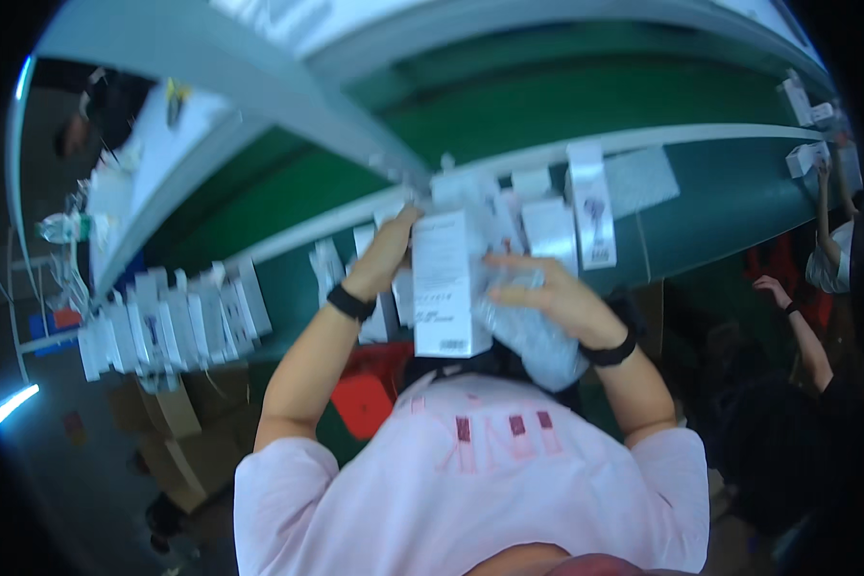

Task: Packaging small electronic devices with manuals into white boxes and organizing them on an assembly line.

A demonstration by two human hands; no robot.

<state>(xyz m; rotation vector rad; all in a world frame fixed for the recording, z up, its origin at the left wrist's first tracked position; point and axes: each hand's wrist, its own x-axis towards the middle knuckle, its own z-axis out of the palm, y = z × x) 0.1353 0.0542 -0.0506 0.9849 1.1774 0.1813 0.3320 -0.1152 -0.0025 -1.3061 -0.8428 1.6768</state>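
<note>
A tall white printed carton (441, 288) stands upright in front of my chest. My left hand (387, 252) is closed round its upper left edge, its fingertips hidden behind the carton. At the carton's right side is my right hand (555, 296), fingers reaching toward the carton and slightly apart over a clear bubble wrap sleeve (540, 341). The sleeve hangs under the palm toward my shirt and seems gripped by that hand, though the thumb is hard to make out. Just beyond the hands, more white cartons (550, 233) lie on the green bench.
White cartons (168, 326) form a row at the bench's left. A printed carton (593, 206) and a flat bubble wrap sheet (645, 180) lie right of my hands. A grey post (288, 91) rises ahead. Red stool (363, 394) below; another person's arm (799, 331) at right.
</note>
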